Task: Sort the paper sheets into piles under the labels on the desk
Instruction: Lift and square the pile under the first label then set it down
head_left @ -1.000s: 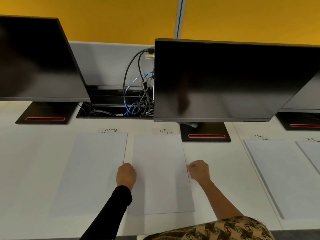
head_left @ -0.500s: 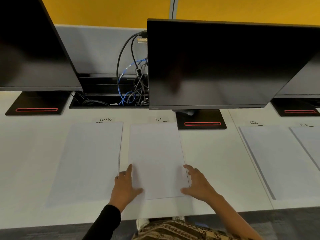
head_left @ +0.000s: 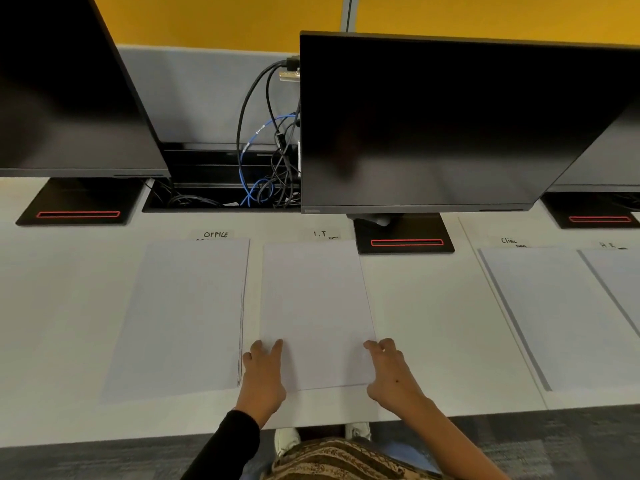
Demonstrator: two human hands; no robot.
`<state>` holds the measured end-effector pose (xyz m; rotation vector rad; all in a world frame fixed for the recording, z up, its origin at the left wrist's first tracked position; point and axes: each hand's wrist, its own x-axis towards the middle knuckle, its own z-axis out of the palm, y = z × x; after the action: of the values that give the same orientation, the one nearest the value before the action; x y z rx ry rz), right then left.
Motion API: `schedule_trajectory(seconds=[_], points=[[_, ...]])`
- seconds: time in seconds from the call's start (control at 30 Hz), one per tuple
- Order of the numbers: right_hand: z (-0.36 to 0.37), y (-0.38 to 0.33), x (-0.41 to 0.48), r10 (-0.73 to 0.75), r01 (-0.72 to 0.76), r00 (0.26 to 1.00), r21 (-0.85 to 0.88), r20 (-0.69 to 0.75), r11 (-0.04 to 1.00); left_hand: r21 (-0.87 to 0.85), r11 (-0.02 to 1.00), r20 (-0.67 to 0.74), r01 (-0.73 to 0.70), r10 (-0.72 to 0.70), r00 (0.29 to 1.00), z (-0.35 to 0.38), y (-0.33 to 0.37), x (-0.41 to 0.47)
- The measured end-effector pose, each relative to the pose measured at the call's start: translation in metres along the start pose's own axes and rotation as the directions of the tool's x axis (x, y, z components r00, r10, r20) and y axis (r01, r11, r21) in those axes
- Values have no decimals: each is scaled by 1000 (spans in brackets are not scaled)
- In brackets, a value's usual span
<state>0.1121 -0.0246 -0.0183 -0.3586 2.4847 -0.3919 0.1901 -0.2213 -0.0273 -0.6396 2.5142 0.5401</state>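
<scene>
Several piles of white paper lie on the white desk (head_left: 433, 323), each below a handwritten label. The pile (head_left: 187, 313) on the left sits under the OFFICE label (head_left: 215, 234). The middle pile (head_left: 317, 306) sits under the I.T label (head_left: 320, 233). My left hand (head_left: 264, 379) rests with straight fingers on this pile's near left corner. My right hand (head_left: 389, 372) touches its near right edge, fingers extended. Further right lie a pile (head_left: 540, 317) under the Clinic label (head_left: 509, 241) and a pile (head_left: 620, 275) under the H.R label (head_left: 609, 244).
Three black monitors stand at the back: one on the left (head_left: 69, 98), one in the middle (head_left: 433, 126), one cut off at the right edge (head_left: 609, 161). An open cable tray (head_left: 221, 192) with black and blue cables lies between the first two. The desk's front edge runs just below my hands.
Both hands were closed fists further up the I.T pile's sides; they slid toward me and opened, and they now lie flat at the pile's near corners. The view tilted down.
</scene>
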Motion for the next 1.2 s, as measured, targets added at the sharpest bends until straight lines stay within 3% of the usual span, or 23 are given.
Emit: schedule_trajectory(seconds=[0.43, 0.83, 1.0, 1.2], points=[[2, -1, -1, -1, 1, 1000, -1, -22, 1000, 51, 998, -35, -23, 24, 999, 0, -2, -1], [-14, 0, 1, -6, 6, 1000, 4, 20, 1000, -260, 966, 50, 8, 5, 999, -20, -9, 2], [-36, -15, 7, -101, 100, 995, -79, -15, 992, -345, 938, -64, 40, -66, 996, -35, -16, 8], [-52, -40, 18, -205, 203, 978, -44, -49, 978, -455, 887, -173, 73, -169, 970, -61, -22, 17]])
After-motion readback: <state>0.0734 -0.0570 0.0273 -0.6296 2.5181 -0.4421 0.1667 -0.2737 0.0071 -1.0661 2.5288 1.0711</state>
